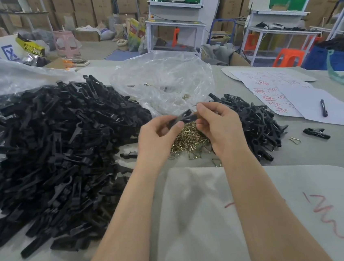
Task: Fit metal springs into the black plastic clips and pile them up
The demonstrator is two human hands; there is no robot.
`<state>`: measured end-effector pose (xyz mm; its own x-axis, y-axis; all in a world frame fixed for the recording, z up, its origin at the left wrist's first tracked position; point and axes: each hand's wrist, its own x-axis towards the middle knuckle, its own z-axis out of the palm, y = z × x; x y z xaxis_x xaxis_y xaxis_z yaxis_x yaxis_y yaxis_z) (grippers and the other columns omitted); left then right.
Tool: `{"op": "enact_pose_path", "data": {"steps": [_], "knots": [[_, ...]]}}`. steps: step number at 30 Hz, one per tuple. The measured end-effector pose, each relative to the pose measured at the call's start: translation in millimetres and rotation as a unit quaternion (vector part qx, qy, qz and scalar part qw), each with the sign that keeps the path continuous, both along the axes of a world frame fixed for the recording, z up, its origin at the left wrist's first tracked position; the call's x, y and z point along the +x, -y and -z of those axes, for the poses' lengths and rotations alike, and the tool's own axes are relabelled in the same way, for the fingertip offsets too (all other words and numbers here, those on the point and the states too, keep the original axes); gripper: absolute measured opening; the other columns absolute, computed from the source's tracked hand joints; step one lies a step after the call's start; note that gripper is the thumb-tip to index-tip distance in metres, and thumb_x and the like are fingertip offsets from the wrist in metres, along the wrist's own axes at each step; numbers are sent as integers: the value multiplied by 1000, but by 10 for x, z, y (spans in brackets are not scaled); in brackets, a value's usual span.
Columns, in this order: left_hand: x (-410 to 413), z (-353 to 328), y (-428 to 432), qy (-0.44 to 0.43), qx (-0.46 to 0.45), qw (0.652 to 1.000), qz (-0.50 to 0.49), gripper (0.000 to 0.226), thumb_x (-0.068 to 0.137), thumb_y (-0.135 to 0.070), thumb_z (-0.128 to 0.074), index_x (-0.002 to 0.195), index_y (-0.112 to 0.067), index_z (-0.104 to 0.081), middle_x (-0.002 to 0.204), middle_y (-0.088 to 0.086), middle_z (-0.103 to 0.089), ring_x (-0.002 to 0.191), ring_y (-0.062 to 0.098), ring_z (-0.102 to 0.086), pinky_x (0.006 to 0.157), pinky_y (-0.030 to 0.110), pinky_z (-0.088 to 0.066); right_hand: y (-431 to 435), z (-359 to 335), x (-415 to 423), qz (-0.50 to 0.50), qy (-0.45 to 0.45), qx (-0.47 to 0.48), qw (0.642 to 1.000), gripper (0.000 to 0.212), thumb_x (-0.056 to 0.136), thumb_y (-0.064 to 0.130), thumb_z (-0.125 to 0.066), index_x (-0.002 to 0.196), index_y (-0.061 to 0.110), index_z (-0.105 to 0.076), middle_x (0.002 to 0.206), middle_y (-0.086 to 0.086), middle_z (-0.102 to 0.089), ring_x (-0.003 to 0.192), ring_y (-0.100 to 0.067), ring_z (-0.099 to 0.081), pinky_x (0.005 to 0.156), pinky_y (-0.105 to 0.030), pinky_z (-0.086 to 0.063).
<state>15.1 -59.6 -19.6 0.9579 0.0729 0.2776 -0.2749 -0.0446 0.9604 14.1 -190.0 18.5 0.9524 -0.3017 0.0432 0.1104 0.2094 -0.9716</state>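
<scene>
Beyond the pale sheet [196,212], left hand [157,136] and right hand [219,125] pinch one flat, notched black clip [186,117] over brassy springs [189,142].

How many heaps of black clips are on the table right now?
2. A big heap lies left of the left hand, a smaller heap right of the right hand. More clips may sit hidden under the plastic bag.

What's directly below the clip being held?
The heap of springs on the table, seen between the left hand and right hand holding the clip. Both hands cover its edges.
</scene>
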Motion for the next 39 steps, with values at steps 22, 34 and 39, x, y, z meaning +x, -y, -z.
{"op": "enact_pose_path", "data": {"steps": [22,34,39], "knots": [[16,116,-9,121,299,944,-69,15,80,-10,-73,90,-12,-61,87,-6,-55,82,20,-53,75,34,-45,91,55,-12,6,-29,-390,920,1,83,25,-71,83,23,-71,80,6,-69,78,-9,-63,73,-22,-44],[18,109,-14,125,339,931,-50,17,76,-14,-76,87,-13,-64,84,-8,-55,78,17,-52,75,35,-46,145,-10,-19,-34,-74,-401,912,20,82,22,-71,62,27,-66,67,7,-65,54,-2,-52,52,-15,-39],[13,110,-33,116,343,931,-41,19,75,-15,-77,86,-12,-62,84,-5,-57,78,20,-55,76,38,-47,165,22,-19,-43,-69,-414,907,15,82,23,-72,68,27,-68,63,10,-61,51,3,-51,52,-15,-38]]}}
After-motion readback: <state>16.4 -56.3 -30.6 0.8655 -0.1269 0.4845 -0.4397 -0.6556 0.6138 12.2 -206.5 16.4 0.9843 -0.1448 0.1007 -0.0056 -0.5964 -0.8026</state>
